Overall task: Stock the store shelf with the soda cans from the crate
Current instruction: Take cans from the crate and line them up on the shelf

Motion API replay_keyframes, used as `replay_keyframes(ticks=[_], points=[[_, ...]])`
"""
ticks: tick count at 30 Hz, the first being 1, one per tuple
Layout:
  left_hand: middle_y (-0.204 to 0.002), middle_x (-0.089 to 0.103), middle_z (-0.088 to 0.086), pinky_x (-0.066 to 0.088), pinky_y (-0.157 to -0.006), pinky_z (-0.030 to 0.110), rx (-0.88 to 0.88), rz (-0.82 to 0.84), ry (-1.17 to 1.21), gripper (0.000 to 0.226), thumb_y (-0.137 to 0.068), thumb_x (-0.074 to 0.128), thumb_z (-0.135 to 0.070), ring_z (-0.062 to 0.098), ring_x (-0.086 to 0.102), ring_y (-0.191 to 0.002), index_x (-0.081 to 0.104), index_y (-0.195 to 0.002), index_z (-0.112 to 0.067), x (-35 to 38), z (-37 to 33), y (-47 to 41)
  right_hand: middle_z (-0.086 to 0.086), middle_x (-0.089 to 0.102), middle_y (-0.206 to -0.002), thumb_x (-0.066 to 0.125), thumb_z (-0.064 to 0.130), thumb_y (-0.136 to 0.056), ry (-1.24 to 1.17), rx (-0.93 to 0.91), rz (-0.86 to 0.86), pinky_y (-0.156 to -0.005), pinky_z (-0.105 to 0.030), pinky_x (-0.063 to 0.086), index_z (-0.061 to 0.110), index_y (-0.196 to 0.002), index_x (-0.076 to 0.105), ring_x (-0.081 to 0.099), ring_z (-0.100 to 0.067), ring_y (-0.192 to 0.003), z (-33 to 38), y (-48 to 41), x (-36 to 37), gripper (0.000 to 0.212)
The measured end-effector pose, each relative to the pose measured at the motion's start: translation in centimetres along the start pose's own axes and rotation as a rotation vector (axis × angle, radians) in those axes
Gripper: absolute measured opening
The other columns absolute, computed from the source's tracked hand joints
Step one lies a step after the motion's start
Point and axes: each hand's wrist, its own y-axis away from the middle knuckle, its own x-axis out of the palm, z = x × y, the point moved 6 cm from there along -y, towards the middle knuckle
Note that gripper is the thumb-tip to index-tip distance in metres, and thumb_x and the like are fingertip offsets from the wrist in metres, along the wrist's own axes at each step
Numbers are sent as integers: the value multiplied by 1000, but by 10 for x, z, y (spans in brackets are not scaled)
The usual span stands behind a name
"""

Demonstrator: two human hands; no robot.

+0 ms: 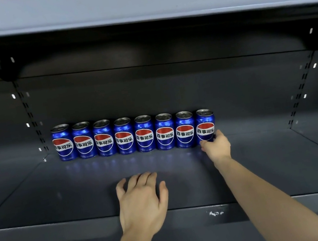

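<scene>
right grip (217, 148) holds rightmost pepsi can (205, 121), labelled 百事可乐.

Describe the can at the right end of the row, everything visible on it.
The rightmost can is a glossy blue metal soda can with a silver top. Its round red, white and blue logo with Chinese characters faces the camera. It stands upright at the back of the shelf, last of eight in the row, close beside the neighbour can; contact is unclear. The right hand grips its lower part, thumb on the left, fingers round the right side.
</scene>
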Motion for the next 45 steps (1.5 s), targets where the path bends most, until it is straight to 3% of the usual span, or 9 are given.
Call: replay_keyframes(ticks=[6, 11, 16, 21, 26, 29, 32, 38, 45], points=[[-115, 68, -13, 22, -101, 38, 33, 45, 62, 58, -96, 17, -41, 11, 60, -110, 70, -114, -26, -2, -1, 2, -14, 60, -117, 69, 7, -77, -18, 36, 50, -88, -39, 49, 6, -117, 50, 60, -32, -105, 19, 32, -5, 44], [-147, 39, -17, 13, -111, 30, 80, 152, 197, 85, -81, -12, -54, 4, 31, -135, 41, -143, -32, -14, 0, 3, -13, 59, -122, 66, 5, -81, -69, 44, 56, -84, -33, 43, 5, -130, 41, 56, -25, -102, 29, 70, -11, 54], [-148, 38, -17, 10, -114, 31, 72, 143, 199, 86, -80, -14, -54, 3, 31, -136, 39, -144, -33, -35, 28, 19, -5, 54, -124, 64, 15, -88, -78, 40, 131, -96, -34, 43, 14, -143, 32, 55, -26, -112, 42, 117, -2, 64], [-149, 37, -16, 11, -116, 33, 32, 169, 177, 88, -78, -15, -56, 6, 31, -137, 38, -144, -32, -55, 76, 45, 1, 63, -99, 67, 17, -85, -139, -19, 184, -95, -47, 52, 21, -115, 54, 65, -23, -94, 52, 170, 18, 33], [-150, 36, -15, 11, -116, 32, 38, 188, 139, 90, -76, -17, -55, 6, 30, -138, 37, -144, -32, -76, 127, 79, -6, 67, -97, 60, 8, -91, -178, -84, 211, -81, -37, 58, 15, -106, 59, 69, -22, -81, 65, 242, 39, 16], [-152, 34, -13, 11, -118, 33, 43, 223, 138, 85, -81, -14, -54, 9, 27, -140, 36, -145, -32, -86, 158, 103, -1, 70, -94, 63, 13, -89, -61, -167, 173, -77, -25, 52, 22, -97, 63, 66, -14, -82, 67, 280, 48, 12], [-151, 35, -11, 9, -118, 34, 51, 233, 134, 86, -79, -12, -55, 12, 26, -141, 39, -144, -30, -98, 186, 129, 0, 70, -90, 63, 14, -89, -75, -155, 178, -81, -34, 55, 27, -91, 63, 65, -16, -82, 63, 316, 62, 13], [-151, 36, -9, 9, -118, 37, 64, 307, 115, 89, -78, -13, -56, 12, 27, -140, 39, -144, -28, -109, 233, 189, 5, 67, -90, 65, 20, -89, 60, -90, 259, -74, -19, 46, 21, -106, 65, 62, -11, -83, 33, 398, 96, 17], [-149, 39, -8, 10, -118, 39, 67, 420, 107, 48, -103, 26, -42, 15, 31, -138, 38, -145, -24, -98, 272, 248, 7, 61, -91, 65, 23, -90, 205, 53, 356, -77, -21, 41, 18, -113, 61, 57, -12, -88, -21, 465, 117, 24]])
